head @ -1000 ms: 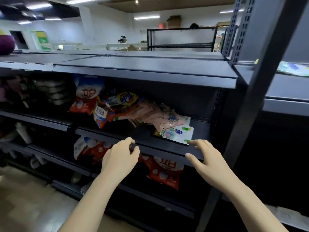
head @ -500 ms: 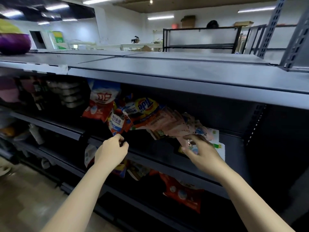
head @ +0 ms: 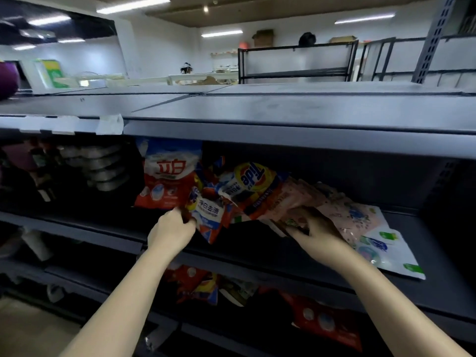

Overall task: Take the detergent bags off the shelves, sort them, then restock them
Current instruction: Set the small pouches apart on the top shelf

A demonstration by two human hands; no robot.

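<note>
Several detergent bags lean in a row on the middle shelf (head: 257, 251): a red and white bag (head: 167, 176) at the left, a small orange and blue bag (head: 210, 215), a yellow Tide bag (head: 251, 185), several pink bags (head: 342, 212) and a flat white bag (head: 391, 256) at the right. My left hand (head: 172, 229) pinches the lower left edge of the small orange and blue bag. My right hand (head: 315, 229) rests on the bottoms of the pink bags with fingers spread; a firm grip is not visible. More red bags (head: 324, 323) lie on the shelf below.
The dark top shelf (head: 283, 112) overhangs just above the bags. Stacked grey bowls (head: 103, 166) sit on the middle shelf to the left. A purple object (head: 7, 78) stands at the top shelf's far left. Black racks (head: 296, 60) stand in the room behind.
Both hands moved up from the shelf's front edge into the row of bags. The left closed on the orange and blue bag; the right slid left onto the pink bags. The view shifted right.
</note>
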